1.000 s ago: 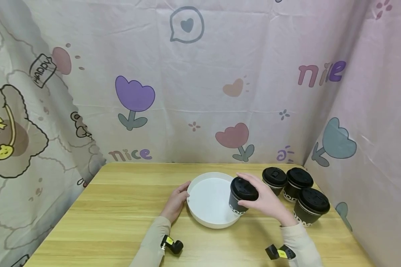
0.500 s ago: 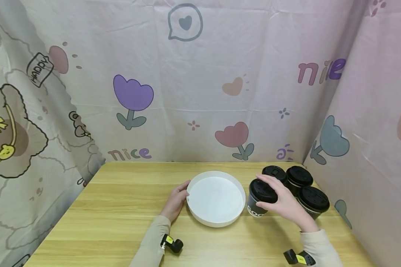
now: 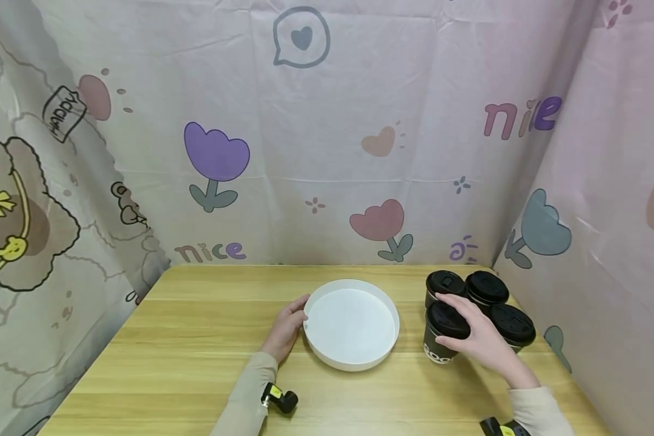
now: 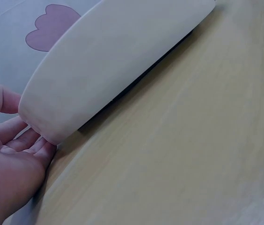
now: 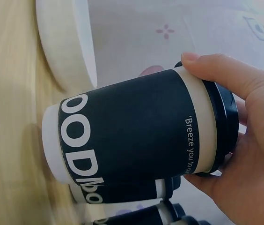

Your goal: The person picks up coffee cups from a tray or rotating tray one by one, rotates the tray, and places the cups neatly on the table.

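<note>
In the head view my right hand (image 3: pixel 482 338) grips a lidded paper coffee cup (image 3: pixel 438 344) near its top, thumb on one side and fingers on the other. The right wrist view shows the cup's black sleeve (image 5: pixel 132 126), white lettering and black lid. Whether its base touches the table cannot be told. At the left side of a shallow white round tray (image 3: pixel 352 327), my left hand (image 3: pixel 286 330) holds the rim. The left wrist view has the fingers (image 4: pixel 26 138) curled against the tray's outer wall (image 4: pixel 104 61). Nothing lies in the tray.
Three more lidded cups stand close together at the right back: one at the rear left (image 3: pixel 444 282), one behind (image 3: pixel 487 287) and one at the right (image 3: pixel 512 324), partly behind my right hand. A printed curtain (image 3: pixel 305 151) hangs around the wooden table (image 3: pixel 223 315).
My right hand has carried the cup from over the tray's right side rightward, to just in front of the other cups. The left hand has stayed at the tray.
</note>
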Available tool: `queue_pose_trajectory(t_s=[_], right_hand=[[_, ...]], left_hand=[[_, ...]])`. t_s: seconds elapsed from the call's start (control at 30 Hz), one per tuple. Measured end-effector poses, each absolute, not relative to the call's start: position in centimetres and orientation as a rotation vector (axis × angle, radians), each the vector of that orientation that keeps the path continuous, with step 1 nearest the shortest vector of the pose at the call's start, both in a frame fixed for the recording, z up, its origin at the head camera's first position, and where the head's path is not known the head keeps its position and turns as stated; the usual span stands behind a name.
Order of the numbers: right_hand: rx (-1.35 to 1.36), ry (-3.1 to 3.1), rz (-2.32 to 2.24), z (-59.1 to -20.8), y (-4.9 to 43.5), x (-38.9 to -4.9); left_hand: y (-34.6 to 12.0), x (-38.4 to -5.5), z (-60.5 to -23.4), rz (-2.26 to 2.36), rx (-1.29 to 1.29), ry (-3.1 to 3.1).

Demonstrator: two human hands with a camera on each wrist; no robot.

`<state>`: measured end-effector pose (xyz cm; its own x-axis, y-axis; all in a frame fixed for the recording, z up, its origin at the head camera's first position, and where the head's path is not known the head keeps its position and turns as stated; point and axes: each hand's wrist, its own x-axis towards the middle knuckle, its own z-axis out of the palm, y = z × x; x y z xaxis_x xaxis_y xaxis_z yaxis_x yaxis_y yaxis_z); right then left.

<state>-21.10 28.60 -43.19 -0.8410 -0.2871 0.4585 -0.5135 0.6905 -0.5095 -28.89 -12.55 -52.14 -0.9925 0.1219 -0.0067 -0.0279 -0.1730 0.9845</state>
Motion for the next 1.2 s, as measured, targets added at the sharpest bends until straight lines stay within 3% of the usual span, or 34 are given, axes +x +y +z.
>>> queue_pose_trajectory(t_s=[1.2], right_hand=[[0.563,-2.659,0.806,-43.4,29.8,-21.2]], left_hand=[[-12.6,-29.0,-52.5,2.324,0.082,1.964]])
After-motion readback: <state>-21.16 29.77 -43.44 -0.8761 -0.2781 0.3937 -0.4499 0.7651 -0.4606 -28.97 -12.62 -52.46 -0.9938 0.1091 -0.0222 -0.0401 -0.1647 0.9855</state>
